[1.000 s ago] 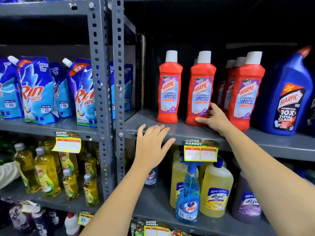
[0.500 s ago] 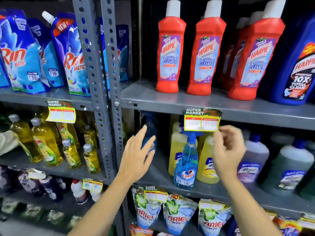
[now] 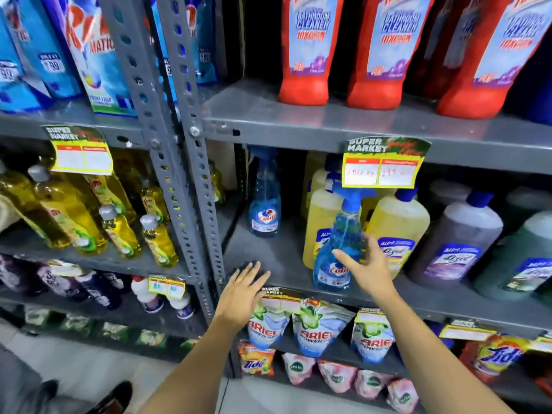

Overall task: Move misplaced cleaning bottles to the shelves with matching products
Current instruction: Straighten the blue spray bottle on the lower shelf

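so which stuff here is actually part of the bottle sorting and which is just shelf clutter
Part of the job:
- front Colin spray bottle, among the yellow Lizol bottles
- back Colin spray bottle, the matching product
- right hand, open beside the front bottle
- left hand, open at the shelf edge

Just there:
- red Harpic bottles
- Ariel pouches
- yellow dish liquid bottles

Just ahead of our right hand (image 3: 369, 265) we see a spray bottle (image 3: 336, 258) of clear, glossy blue plastic, and beside it yellow bottles (image 3: 398, 225) of cloudy, translucent plastic. Under our left hand (image 3: 243, 289) the shelf (image 3: 268, 258) is grey painted metal, matt and scuffed, with a perforated metal upright (image 3: 185, 186) to its left. Above our hands hangs a paper price tag (image 3: 382, 165), and higher still stand red bottles (image 3: 304, 55) of smooth, opaque plastic with shiny labels.
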